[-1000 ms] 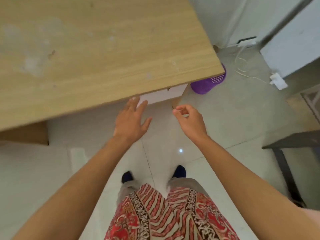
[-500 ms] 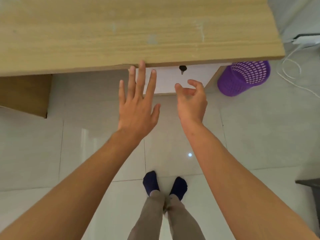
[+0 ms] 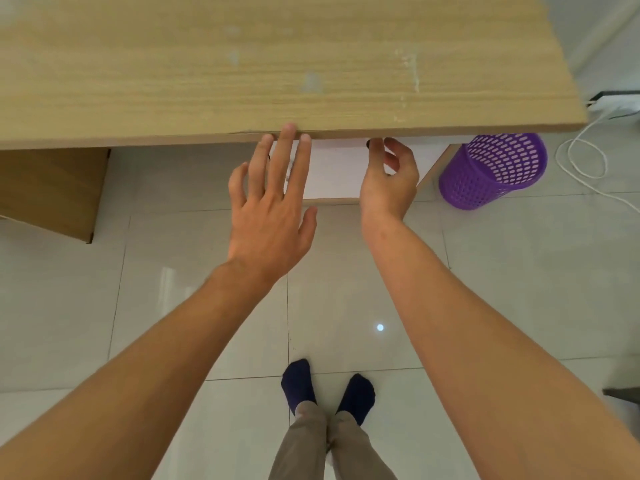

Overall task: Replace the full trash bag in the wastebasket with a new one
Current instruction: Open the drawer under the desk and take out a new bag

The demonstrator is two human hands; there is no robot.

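Under the worktop (image 3: 242, 81) edge, left hand (image 3: 270, 216) spreads flat; right hand (image 3: 389, 181) pinches a dark knob (image 3: 369, 144); purple wastebasket (image 3: 491, 171) stands right of it.

Pale tiled floor (image 3: 519, 271): purple mesh wastebasket (image 3: 491, 171), white cable (image 3: 585, 161), socked feet (image 3: 298, 382).

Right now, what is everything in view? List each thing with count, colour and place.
desk: one, light wood, across the top.
drawer front: one, white, under the desk edge, a dark key or knob at its top.
wastebasket: one, purple mesh, on the floor right of the drawer; no bag visible.
cable: one, white, looped on the floor at far right.
floor: pale glossy tiles.
left hand: fingers straight, tips at the desk edge.
right hand: fingers curled at the dark key or knob.
feet: two, dark socks, bottom centre.
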